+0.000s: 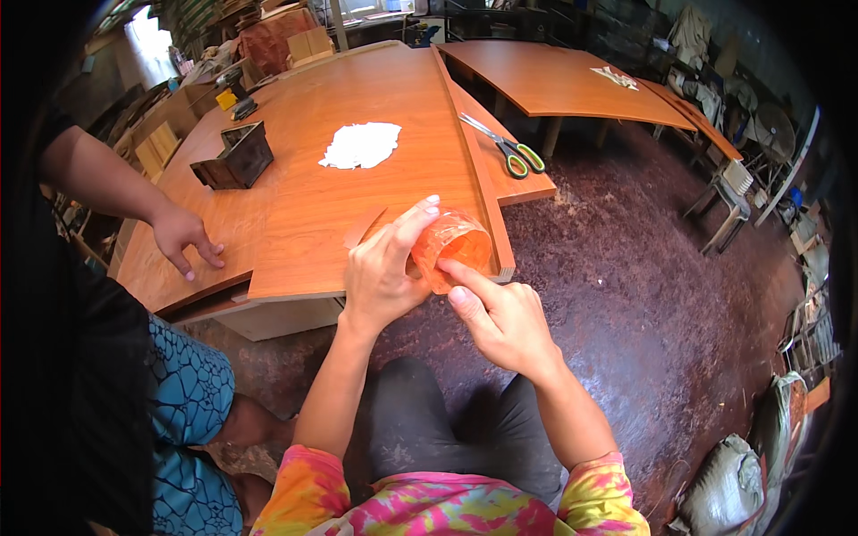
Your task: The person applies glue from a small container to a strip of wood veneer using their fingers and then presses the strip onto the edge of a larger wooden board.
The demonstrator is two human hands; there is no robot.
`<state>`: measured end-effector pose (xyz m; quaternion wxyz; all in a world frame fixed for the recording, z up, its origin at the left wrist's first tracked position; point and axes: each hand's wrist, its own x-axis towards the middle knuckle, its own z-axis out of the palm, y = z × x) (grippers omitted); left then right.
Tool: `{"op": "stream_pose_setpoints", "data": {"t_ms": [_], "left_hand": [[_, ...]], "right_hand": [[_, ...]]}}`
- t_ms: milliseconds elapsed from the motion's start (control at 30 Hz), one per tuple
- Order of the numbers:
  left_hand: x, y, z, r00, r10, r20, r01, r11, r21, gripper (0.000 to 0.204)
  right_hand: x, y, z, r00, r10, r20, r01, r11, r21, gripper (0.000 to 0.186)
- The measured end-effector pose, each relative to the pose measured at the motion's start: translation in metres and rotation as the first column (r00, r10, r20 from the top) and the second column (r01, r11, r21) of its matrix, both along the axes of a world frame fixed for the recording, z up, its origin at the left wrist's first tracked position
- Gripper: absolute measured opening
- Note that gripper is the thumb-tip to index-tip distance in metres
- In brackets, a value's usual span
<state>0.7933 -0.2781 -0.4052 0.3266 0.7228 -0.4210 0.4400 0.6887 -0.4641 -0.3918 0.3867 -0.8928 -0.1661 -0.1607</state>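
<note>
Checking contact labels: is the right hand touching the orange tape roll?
Touching. The head view shows the right hand with its index finger pressed on the orange tape roll, which the left hand grips too.

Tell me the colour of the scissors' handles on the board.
Green with yellow inner edges, on the scissors lying on the wooden board; the head view shows it.

Furniture workshop: bare wood panels (357, 188), dirt floor (643, 295)

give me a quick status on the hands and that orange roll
Left hand and right hand both grip the orange roll, held at the board edge. Co-worker's hand flat on board, well left. Scissors and white cloth apart, nothing blocking.
</note>
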Motion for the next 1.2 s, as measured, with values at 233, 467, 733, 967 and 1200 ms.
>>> {"op": "stream_pose_setpoints", "data": {"t_ms": [233,467,733,967,1200], "left_hand": [[-0.003,0.000,0.000,0.999,0.023,-0.026,-0.023,1.000,0.006,0.077],[-0.001,0.001,-0.002,0.999,0.014,-0.047,-0.014,1.000,0.012,0.077],[-0.006,0.002,0.002,0.995,0.001,-0.102,-0.001,1.000,0.003,0.080],[0.001,0.005,-0.005,0.995,0.076,-0.070,-0.076,0.997,-0.001,0.081],[-0.009,0.000,0.005,0.958,0.008,-0.288,-0.050,0.989,-0.139,0.087]], "right_hand": [[0.000,-0.002,-0.009,0.995,-0.028,0.099,0.024,0.999,0.037,0.040],[0.000,-0.001,-0.005,0.928,-0.115,0.354,0.096,0.993,0.071,0.036],[0.000,-0.003,-0.007,0.898,-0.062,0.435,0.089,0.995,-0.040,0.035],[-0.013,-0.013,0.004,0.853,-0.120,0.509,-0.003,0.972,0.234,0.042],[-0.028,-0.057,-0.053,0.718,-0.412,0.561,0.244,0.904,0.351,0.042]]}}
